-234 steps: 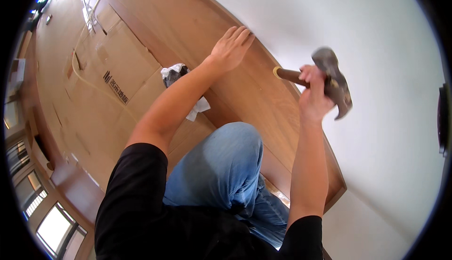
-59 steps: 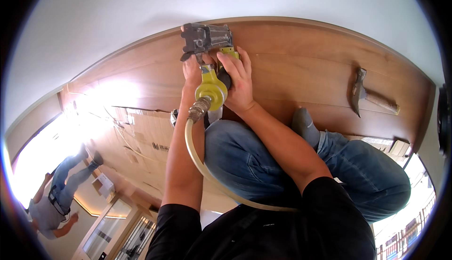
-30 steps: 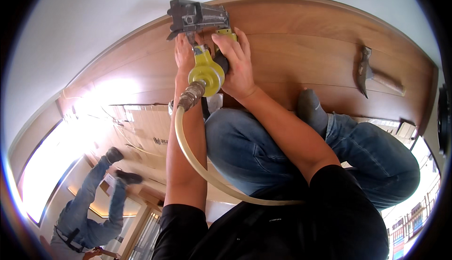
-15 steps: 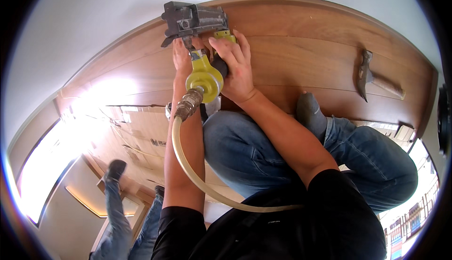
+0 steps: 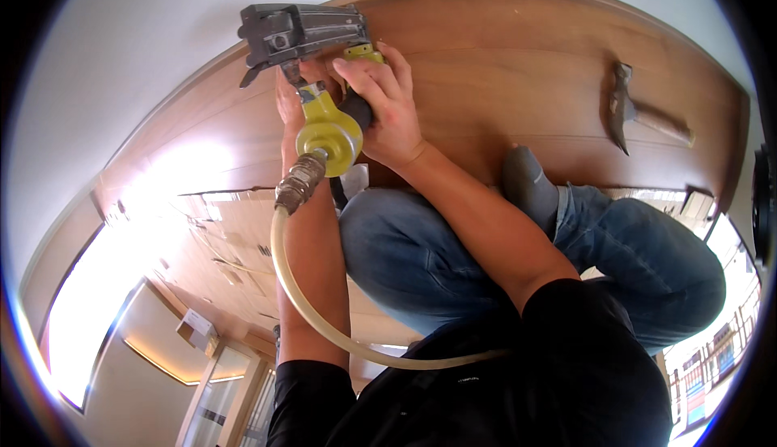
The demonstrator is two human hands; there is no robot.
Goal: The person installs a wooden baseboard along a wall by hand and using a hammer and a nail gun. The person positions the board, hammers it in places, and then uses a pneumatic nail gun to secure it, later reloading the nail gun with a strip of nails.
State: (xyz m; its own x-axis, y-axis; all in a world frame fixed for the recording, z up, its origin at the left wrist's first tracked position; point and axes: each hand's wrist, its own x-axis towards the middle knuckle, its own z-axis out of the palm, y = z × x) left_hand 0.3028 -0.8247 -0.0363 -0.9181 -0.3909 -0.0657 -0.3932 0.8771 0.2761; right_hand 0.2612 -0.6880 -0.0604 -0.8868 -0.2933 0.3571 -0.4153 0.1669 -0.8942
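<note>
Both my hands are on a pneumatic nail gun with a yellow-green body (image 5: 332,135) and a dark grey magazine and head. It is lifted in front of the wooden planks, near the pale wall. My right hand (image 5: 392,115) is closed around its black grip and yellow end from the right side. My left hand (image 5: 291,99) is closed on it from the left and behind; the tool hides most of those fingers. A clear air hose (image 5: 295,285) runs from the metal coupling (image 5: 301,181) down across my left forearm towards my body.
A claw-type hammer (image 5: 647,115) with a wooden handle lies on the brown planks (image 5: 502,66) to the right. My bent knee (image 5: 413,244) and socked foot (image 5: 530,184) are beside the planks' near edge. Cardboard sheeting (image 5: 235,261) covers the floor at left, near a bright window.
The nail gun and both hands have shifted left in the view, and the hammer sits slightly higher in it. Another person's legs at the lower left have gone almost entirely out of sight.
</note>
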